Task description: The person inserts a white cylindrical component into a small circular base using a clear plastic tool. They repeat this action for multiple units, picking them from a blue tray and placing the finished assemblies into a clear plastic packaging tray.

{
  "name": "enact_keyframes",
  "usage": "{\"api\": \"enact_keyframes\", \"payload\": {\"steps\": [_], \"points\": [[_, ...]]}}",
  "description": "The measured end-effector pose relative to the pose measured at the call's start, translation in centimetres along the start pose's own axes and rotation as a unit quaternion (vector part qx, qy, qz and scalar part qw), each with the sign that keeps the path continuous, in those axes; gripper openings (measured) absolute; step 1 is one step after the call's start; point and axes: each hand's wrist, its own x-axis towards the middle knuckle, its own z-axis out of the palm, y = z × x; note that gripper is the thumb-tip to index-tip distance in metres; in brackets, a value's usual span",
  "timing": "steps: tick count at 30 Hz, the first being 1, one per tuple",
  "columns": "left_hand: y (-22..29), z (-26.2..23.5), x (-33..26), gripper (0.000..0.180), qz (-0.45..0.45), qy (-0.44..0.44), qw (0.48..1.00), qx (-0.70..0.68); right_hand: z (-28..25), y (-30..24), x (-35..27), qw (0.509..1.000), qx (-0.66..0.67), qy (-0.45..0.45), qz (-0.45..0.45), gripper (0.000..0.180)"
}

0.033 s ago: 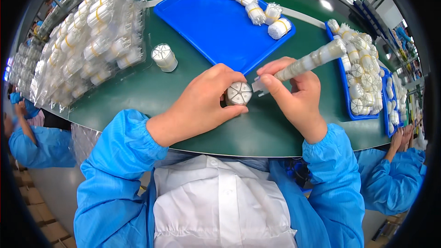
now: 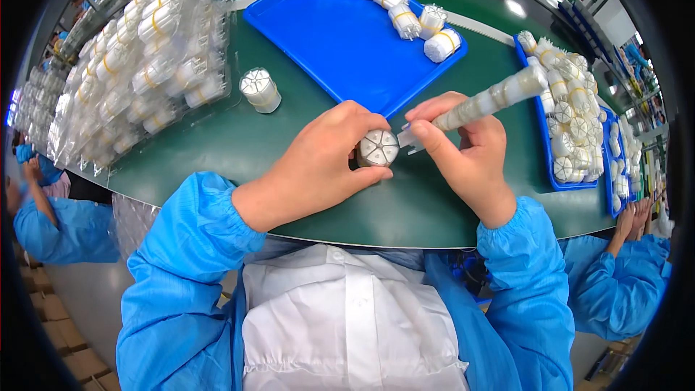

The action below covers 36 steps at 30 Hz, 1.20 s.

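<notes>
My left hand (image 2: 318, 163) is curled round a short round bundle (image 2: 378, 148), thumb and fingers gripping its sides. The bundle's upper end faces up and shows white wedge-shaped segments parted by dark lines. In my right hand (image 2: 467, 152) is a thick stick-like tool (image 2: 492, 98), its handle wrapped in whitish, translucent material. Pale narrow prongs at the tool's lower end point at the bundle's right edge, close beside it; whether they touch I cannot tell. A similar white bundle with a yellow band (image 2: 260, 90) stands on the table left of my hands.
Ahead lies a blue tray (image 2: 326, 51) with several banded white bundles along its far and right edges. Clear plastic packs of bundles (image 2: 145, 65) are piled at the left. Filled blue trays (image 2: 561, 116) stand at the right. People in blue sleeves (image 2: 622, 282) work on both sides.
</notes>
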Motion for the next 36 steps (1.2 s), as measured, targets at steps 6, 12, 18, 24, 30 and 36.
{"api": "enact_keyframes", "payload": {"steps": [6, 12, 18, 24, 30, 36], "points": [[0.0, 0.5, -0.2, 0.059, 0.010, 0.006, 1.000, 0.001, 0.3, 0.1, 0.1, 1.000, -0.011, -0.012, -0.015, 0.013], [-0.1, 0.6, -0.2, 0.056, 0.014, 0.000, 1.000, -0.007, 0.1, -0.2, 0.1, 0.997, -0.053, -0.027, -0.042, 0.011], [0.0, 0.8, -0.3, 0.054, 0.005, 0.017, 1.000, -0.006, 0.3, -0.2, 0.0, 0.997, -0.040, -0.047, -0.039, 0.011], [-0.1, 1.1, -0.3, 0.056, 0.012, 0.041, 0.998, 0.043, 0.3, -0.1, -0.2, 0.999, -0.015, -0.040, -0.016, 0.012], [-0.2, 1.6, -0.5, 0.064, 0.028, 0.070, 0.997, -0.005, 0.0, -0.3, 0.1, 0.999, 0.032, -0.017, 0.029, 0.008], [0.5, 1.1, -0.4, 0.070, 0.007, 0.039, 0.999, 0.014, 0.4, -0.1, -0.2, 0.999, 0.011, -0.039, 0.026, 0.012]]}}
